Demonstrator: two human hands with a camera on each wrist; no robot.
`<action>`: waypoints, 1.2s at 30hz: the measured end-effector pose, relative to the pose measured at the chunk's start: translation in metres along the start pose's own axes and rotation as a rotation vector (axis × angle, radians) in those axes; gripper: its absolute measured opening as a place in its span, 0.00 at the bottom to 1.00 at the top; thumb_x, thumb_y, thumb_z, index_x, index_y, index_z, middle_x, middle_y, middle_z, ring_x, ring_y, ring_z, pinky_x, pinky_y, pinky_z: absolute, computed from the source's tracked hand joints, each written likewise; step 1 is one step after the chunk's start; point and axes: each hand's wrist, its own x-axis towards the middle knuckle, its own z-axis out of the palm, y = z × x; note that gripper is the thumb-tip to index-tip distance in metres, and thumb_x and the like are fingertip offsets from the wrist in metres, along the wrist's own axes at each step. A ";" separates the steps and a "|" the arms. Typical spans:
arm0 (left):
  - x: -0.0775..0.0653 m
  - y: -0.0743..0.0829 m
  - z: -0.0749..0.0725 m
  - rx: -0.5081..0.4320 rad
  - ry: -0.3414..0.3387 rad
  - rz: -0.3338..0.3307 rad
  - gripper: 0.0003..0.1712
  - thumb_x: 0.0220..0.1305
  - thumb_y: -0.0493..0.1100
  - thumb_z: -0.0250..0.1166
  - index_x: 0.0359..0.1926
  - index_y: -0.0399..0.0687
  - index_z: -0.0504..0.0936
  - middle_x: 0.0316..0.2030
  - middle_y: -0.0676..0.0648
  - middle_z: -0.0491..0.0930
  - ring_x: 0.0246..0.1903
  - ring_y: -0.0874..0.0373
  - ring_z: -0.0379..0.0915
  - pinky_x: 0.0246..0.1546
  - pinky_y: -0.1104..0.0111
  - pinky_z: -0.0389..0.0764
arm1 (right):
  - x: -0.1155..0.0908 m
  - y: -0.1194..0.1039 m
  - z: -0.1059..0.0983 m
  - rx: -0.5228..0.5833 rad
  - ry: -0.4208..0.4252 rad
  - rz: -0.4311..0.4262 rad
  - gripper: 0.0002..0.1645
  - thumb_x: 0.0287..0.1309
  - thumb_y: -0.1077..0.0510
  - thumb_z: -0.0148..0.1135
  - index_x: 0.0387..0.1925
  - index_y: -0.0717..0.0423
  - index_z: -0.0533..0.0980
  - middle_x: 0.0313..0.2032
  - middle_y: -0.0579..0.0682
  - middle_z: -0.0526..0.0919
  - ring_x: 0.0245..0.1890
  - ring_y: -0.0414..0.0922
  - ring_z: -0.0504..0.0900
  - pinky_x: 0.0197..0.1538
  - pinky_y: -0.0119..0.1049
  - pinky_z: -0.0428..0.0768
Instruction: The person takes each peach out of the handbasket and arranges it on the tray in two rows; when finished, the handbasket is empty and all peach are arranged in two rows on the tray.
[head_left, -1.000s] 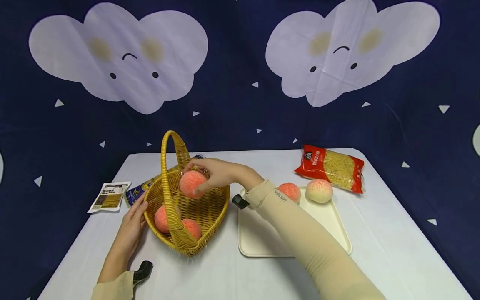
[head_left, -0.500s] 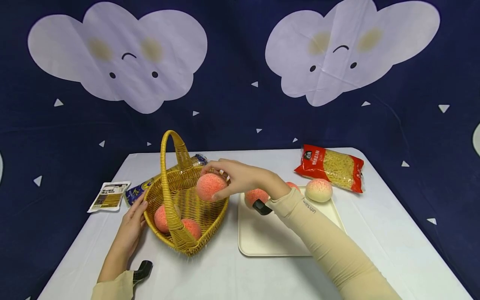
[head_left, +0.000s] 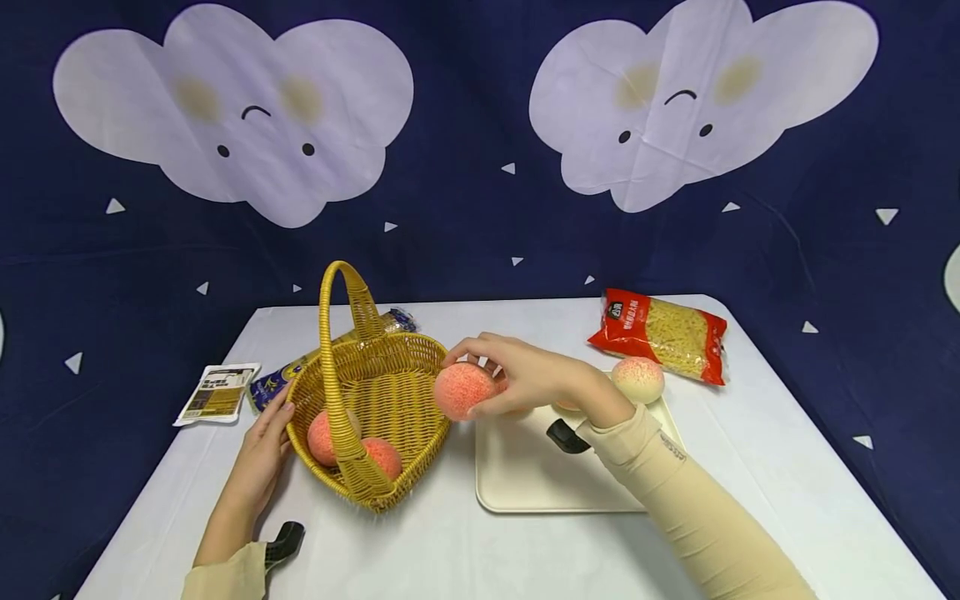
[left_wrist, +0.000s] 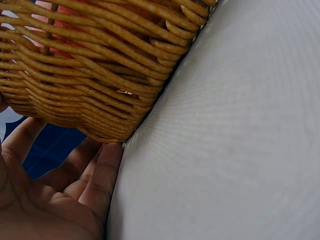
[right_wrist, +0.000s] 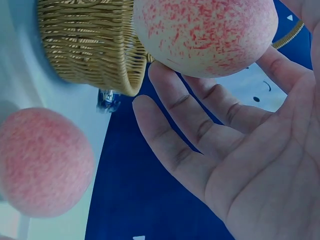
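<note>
My right hand (head_left: 517,375) holds a pink and cream peach (head_left: 463,391) in the air between the yellow wicker basket (head_left: 397,387) and the cream tray (head_left: 532,479). In the right wrist view, fingertips and thumb stand around the same peach (right_wrist: 205,35). My left hand (head_left: 258,458) rests against the basket's left side. Its fingers (left_wrist: 102,172) touch the weave low down in the left wrist view. Inside the basket lie two peaches, one at the left (head_left: 322,437) and one under the handle's near end (head_left: 382,458). Another peach (head_left: 637,380) sits at the tray's back edge.
More peaches on the tray are mostly hidden behind my right hand; one peach (right_wrist: 47,162) shows in the right wrist view. A red pasta bag (head_left: 678,337) lies at the back right. A blue packet (head_left: 270,385) lies behind the basket, beside a flat white-and-brown pack (head_left: 217,396).
My right hand has moved right with the peach, from over the basket to just beyond its right rim. The left hand and basket have stayed put.
</note>
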 end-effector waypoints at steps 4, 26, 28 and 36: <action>0.000 0.000 0.000 0.001 0.003 0.003 0.40 0.86 0.65 0.42 0.89 0.63 0.42 0.88 0.43 0.40 0.85 0.37 0.44 0.69 0.82 0.67 | -0.012 0.004 0.002 0.014 0.006 0.018 0.37 0.55 0.53 0.84 0.65 0.36 0.77 0.54 0.47 0.79 0.54 0.49 0.82 0.57 0.40 0.88; 0.000 0.001 0.001 -0.025 0.005 0.017 0.40 0.86 0.64 0.44 0.89 0.61 0.43 0.88 0.42 0.40 0.85 0.36 0.42 0.64 0.86 0.68 | -0.052 0.024 0.020 -0.017 0.004 0.020 0.34 0.59 0.51 0.80 0.65 0.41 0.76 0.66 0.42 0.78 0.60 0.41 0.82 0.61 0.39 0.86; 0.000 0.001 0.001 -0.027 0.006 0.015 0.40 0.86 0.64 0.44 0.89 0.61 0.43 0.88 0.42 0.40 0.85 0.36 0.42 0.65 0.86 0.68 | -0.055 0.026 0.021 -0.030 0.006 0.034 0.34 0.59 0.49 0.80 0.65 0.40 0.76 0.64 0.44 0.78 0.59 0.42 0.82 0.60 0.39 0.86; -0.001 0.002 0.001 -0.020 -0.002 -0.003 0.41 0.86 0.65 0.43 0.89 0.63 0.42 0.88 0.45 0.39 0.85 0.37 0.42 0.74 0.78 0.64 | -0.064 0.035 0.029 -0.020 0.007 0.085 0.39 0.58 0.47 0.80 0.69 0.39 0.74 0.62 0.42 0.80 0.58 0.43 0.80 0.57 0.42 0.85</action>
